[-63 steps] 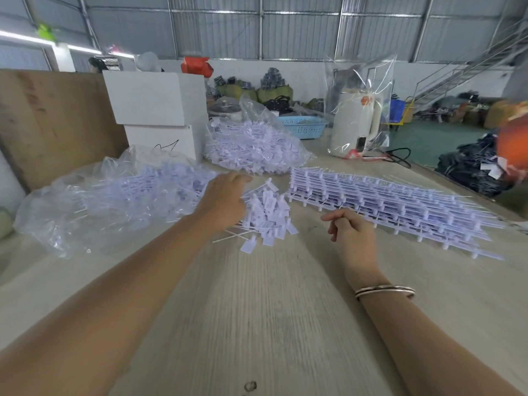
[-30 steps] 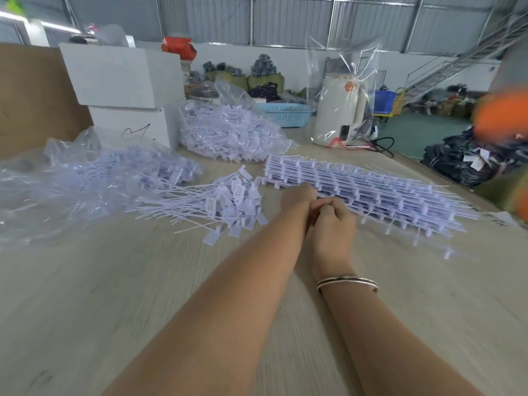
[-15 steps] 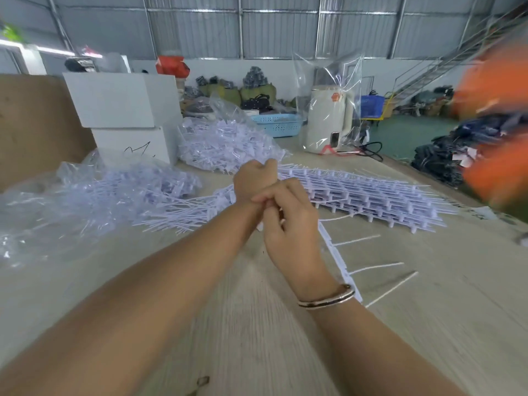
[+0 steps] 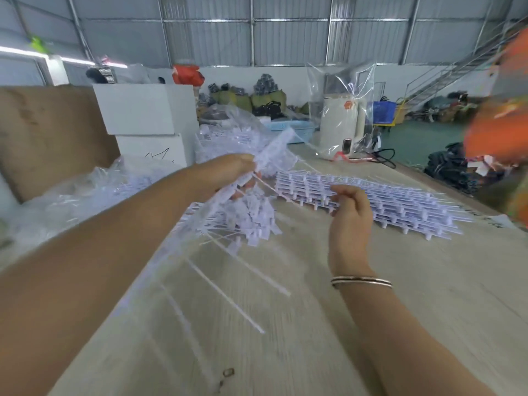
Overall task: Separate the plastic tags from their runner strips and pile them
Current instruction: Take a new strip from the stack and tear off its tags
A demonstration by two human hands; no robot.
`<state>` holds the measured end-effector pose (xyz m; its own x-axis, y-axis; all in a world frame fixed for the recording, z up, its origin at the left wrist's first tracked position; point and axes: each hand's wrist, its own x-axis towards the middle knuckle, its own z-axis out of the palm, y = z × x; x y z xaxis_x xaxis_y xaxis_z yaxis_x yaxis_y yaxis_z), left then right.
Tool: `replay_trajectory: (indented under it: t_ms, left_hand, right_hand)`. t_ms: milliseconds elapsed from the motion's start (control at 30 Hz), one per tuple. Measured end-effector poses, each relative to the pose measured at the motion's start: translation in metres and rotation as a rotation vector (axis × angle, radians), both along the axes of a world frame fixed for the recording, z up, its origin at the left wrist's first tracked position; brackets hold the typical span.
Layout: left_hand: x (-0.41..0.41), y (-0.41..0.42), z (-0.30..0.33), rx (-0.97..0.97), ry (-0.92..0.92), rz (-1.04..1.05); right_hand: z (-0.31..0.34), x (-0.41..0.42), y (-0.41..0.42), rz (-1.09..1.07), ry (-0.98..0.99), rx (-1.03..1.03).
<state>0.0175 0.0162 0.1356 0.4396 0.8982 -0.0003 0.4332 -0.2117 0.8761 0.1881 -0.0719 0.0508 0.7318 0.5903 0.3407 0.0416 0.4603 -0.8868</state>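
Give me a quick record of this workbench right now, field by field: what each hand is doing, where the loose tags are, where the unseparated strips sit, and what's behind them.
left hand: raised, gripping a blurred strip of tags
right hand: fingers curled at the near edge of the stack of strips; grip unclear
loose tag pile: on the table, under the left hand
stack of strips: flat on the table, right of the pile
behind: clear bags of tags, white boxes, bagged kettle

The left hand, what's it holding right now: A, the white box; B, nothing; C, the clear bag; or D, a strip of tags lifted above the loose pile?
D: the left hand grips a strip of tags raised above the loose pile, its thin stems trailing down toward the table.
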Motion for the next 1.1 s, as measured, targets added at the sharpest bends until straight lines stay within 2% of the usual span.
replay_trajectory:
  t_ms: [100,233,333,400,467,533,600,667,733,800,967,1100]
  left_hand:
    - [-0.008,-0.009,-0.02,-0.045,0.173,-0.185]
    - [-0.03,-0.025,-0.052,0.033,0.174,-0.244]
    - [-0.056,-0.037,-0.075,0.074,0.188,-0.235]
    - [-0.071,-0.041,-0.085,0.045,0.186,-0.227]
    - [-0.078,-0.041,-0.089,0.044,0.245,-0.211]
    - [-0.077,-0.042,-0.088,0.054,0.319,-0.189]
    - [-0.073,-0.045,-0.085,0.061,0.31,-0.184]
    - [-0.07,-0.048,-0.083,0.052,0.234,-0.143]
    - [-0.07,-0.051,-0.082,0.055,0.208,-0.117]
    - [-0.07,-0.051,-0.081,0.08,0.255,-0.141]
    - [-0.063,-0.052,-0.083,0.219,0.395,-0.236]
    - [-0.058,-0.052,-0.082,0.322,0.532,-0.257]
  right_hand:
    - [-0.01,0.016,0.006,-0.068,0.08,-0.131]
    - [-0.015,0.042,0.01,-0.089,0.177,-0.284]
    - [-0.014,0.055,0.01,0.01,0.302,-0.329]
    - [-0.014,0.052,0.01,0.104,0.118,-0.452]
    - [-0.014,0.039,0.01,0.32,-0.119,-0.578]
    - [-0.013,0.025,0.009,0.575,-0.242,-0.655]
    - [-0.013,0.021,0.005,0.728,-0.342,-0.695]
    - [-0.013,0.029,0.002,0.795,-0.354,-0.683]
    - [-0.013,0.039,0.0,0.868,-0.265,-0.642]
    - [-0.014,0.042,-0.001,0.876,-0.255,-0.639]
    - [-0.026,0.013,0.005,0.715,-0.658,-0.549]
    - [-0.032,-0.005,0.003,0.758,-0.828,-0.5]
